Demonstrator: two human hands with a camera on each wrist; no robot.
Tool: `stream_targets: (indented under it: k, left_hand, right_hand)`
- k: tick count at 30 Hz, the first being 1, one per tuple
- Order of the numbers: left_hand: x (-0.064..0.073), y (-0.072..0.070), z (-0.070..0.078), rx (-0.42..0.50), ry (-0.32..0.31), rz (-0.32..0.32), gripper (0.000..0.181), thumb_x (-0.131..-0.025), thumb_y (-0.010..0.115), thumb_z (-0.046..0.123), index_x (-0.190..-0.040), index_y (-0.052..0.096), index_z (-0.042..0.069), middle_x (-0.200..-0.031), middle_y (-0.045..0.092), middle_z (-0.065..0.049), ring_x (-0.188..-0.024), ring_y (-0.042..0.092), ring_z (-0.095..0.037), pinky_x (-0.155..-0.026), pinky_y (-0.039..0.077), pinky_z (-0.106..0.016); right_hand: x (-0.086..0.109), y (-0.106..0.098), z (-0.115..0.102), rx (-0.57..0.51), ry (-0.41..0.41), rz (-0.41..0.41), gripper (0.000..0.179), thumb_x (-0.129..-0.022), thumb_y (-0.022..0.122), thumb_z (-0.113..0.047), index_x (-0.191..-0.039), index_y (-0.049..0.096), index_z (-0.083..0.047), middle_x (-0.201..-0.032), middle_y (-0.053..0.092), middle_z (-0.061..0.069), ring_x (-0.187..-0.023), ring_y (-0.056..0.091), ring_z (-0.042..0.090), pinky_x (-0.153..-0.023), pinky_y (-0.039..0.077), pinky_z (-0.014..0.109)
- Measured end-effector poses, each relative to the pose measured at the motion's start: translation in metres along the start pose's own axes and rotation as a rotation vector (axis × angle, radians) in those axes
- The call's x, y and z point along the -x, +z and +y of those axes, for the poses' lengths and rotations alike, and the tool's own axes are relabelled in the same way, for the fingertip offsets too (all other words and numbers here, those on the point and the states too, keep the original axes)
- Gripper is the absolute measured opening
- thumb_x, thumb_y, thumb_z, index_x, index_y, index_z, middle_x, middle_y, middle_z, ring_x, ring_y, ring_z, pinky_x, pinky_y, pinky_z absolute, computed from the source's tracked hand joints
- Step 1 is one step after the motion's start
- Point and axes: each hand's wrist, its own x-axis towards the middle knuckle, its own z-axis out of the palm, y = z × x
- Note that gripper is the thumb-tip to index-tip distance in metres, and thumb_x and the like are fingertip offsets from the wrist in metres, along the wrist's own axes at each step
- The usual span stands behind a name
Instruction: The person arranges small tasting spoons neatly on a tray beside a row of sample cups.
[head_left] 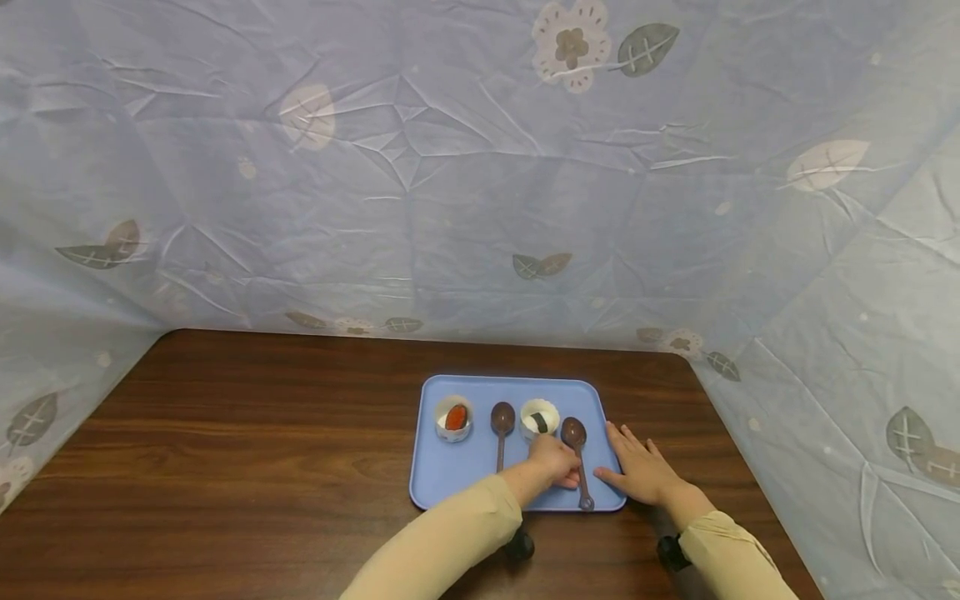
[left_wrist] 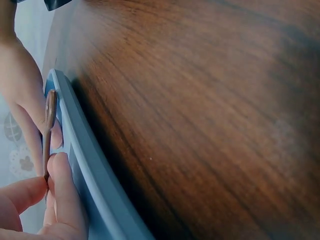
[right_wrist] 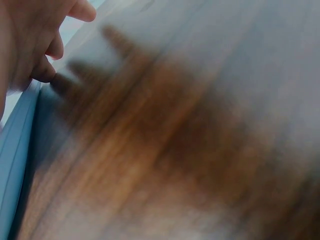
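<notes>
A blue tray [head_left: 483, 389] lies on the wooden table, carrying two brown spoons and two small white cups. My left hand [head_left: 553, 461] pinches the handle of the right-hand spoon [head_left: 573, 431] between thumb and fingers; the left wrist view shows this spoon handle [left_wrist: 47, 145] edge-on, above the tray. Fingers spread and straight, my right hand [head_left: 645, 469] rests at the tray's right edge. In the right wrist view the right hand [right_wrist: 32, 37] reaches over the rim. Left of my left hand lies the other spoon [head_left: 502, 418], its handle end hidden by my arm.
The left cup [head_left: 442, 432] holds a red-topped, sushi-like piece. In the right cup [head_left: 552, 410], just beyond my left hand, sits a white piece with a dark band. Brown tabletop [head_left: 247, 450] stretches left of the tray. A patterned curtain [head_left: 465, 208] hangs behind the table.
</notes>
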Motion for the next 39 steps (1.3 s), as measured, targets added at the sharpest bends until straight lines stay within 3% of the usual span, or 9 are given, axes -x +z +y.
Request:
stream_targets:
  k: [6, 18, 28, 35, 39]
  left_hand:
    - [-0.002, 0.000, 0.001, 0.018, -0.001, 0.004, 0.008, -0.082, 0.056, -0.008, -0.084, 0.064, -0.009, -0.048, 0.052, -0.003, -0.040, 0.048, -0.005, -0.052, 0.057, -0.024]
    - [-0.005, 0.003, -0.003, -0.013, 0.017, 0.051, 0.011, -0.083, 0.058, -0.005, -0.091, 0.065, -0.009, -0.072, 0.069, -0.024, -0.044, 0.054, -0.006, -0.051, 0.056, -0.023]
    - [0.003, -0.003, -0.001, -0.011, 0.027, 0.067, 0.012, -0.079, 0.056, -0.002, -0.081, 0.066, -0.009, -0.064, 0.067, -0.017, -0.042, 0.051, -0.005, -0.048, 0.055, -0.022]
    - [0.019, -0.016, 0.008, -0.050, 0.035, 0.057, 0.020, -0.083, 0.054, 0.002, -0.094, 0.064, -0.011, -0.080, 0.069, -0.020, -0.057, 0.067, -0.020, -0.054, 0.058, -0.026]
    - [0.022, -0.024, 0.009, -0.088, 0.040, 0.039, 0.022, -0.084, 0.055, 0.006, -0.097, 0.063, -0.010, -0.082, 0.068, -0.018, -0.066, 0.070, -0.025, -0.056, 0.058, -0.027]
  right_hand:
    - [0.000, 0.000, 0.001, 0.005, 0.002, 0.005, 0.081, -0.089, 0.052, -0.050, -0.144, 0.023, 0.003, -0.150, 0.028, 0.021, -0.139, 0.023, 0.042, -0.107, 0.020, 0.068]
    - [-0.002, 0.004, 0.004, -0.004, 0.010, -0.008, 0.083, -0.089, 0.050, -0.052, -0.145, 0.020, 0.002, -0.151, 0.026, 0.020, -0.140, 0.021, 0.040, -0.109, 0.017, 0.067]
    - [-0.002, 0.001, 0.003, 0.010, 0.011, 0.003, 0.084, -0.088, 0.051, -0.053, -0.145, 0.022, 0.002, -0.150, 0.028, 0.020, -0.139, 0.023, 0.041, -0.108, 0.019, 0.068]
    - [-0.001, 0.000, 0.002, 0.008, 0.006, 0.013, 0.083, -0.089, 0.052, -0.051, -0.144, 0.023, 0.003, -0.150, 0.028, 0.021, -0.139, 0.023, 0.042, -0.108, 0.019, 0.067]
    - [0.001, -0.002, 0.001, -0.012, 0.007, 0.028, 0.079, -0.090, 0.051, -0.047, -0.144, 0.023, 0.004, -0.149, 0.029, 0.022, -0.138, 0.023, 0.044, -0.108, 0.018, 0.068]
